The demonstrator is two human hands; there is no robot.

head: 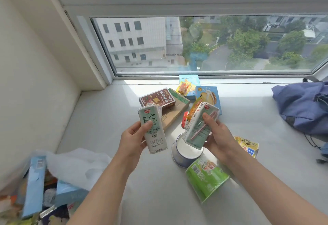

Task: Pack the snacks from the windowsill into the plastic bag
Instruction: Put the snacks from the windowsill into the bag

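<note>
Pale-green left milk carton (pixel 152 129) and right milk carton (pixel 200 125), raised
Left hand (pixel 132 139) fingers (pixel 148 123) clamp the left one, long axis near upright; right hand (pixel 220 134) fingers clamp the other, top tilted rightward. Both clear the windowsill (pixel 106 118), probably bound for the plastic bag (pixel 76 168) below-left of the left fingers.

The plastic bag (pixel 76 168) at the near left is blurred and cut by the left and bottom edges; beyond some pale blue boxes, its contents cannot be told. The blue cloth bag (pixel 301 104) runs off the right edge. The right milk carton (pixel 198 127) hides much of the red-and-white pack (pixel 185 118) and the white tub's (pixel 186 153) far rim. The left milk carton (pixel 152 127) covers the brown box's (pixel 158 98) near edge
</note>
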